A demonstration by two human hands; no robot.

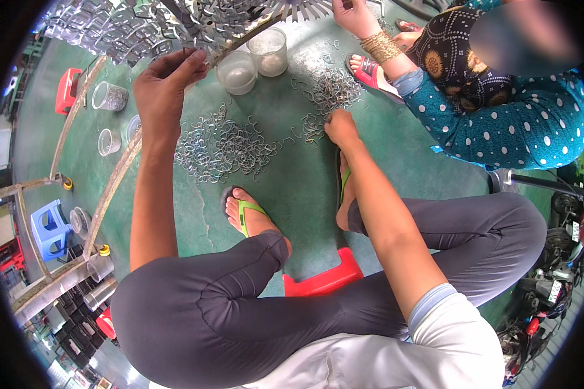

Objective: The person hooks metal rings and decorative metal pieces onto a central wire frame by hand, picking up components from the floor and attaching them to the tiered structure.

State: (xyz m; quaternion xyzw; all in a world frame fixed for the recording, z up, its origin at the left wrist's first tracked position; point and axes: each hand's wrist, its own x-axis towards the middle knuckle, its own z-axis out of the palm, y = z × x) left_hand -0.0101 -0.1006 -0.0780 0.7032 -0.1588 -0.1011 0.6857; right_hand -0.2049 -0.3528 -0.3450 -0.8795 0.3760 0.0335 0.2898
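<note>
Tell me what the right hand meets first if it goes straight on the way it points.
The right hand would likely meet the loose hooks just ahead first; how high it sits above them is unclear.

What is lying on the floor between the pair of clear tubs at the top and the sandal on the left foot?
A loose pile of curved metal hooks lies there, spread on the green floor, as the head view shows.
</note>
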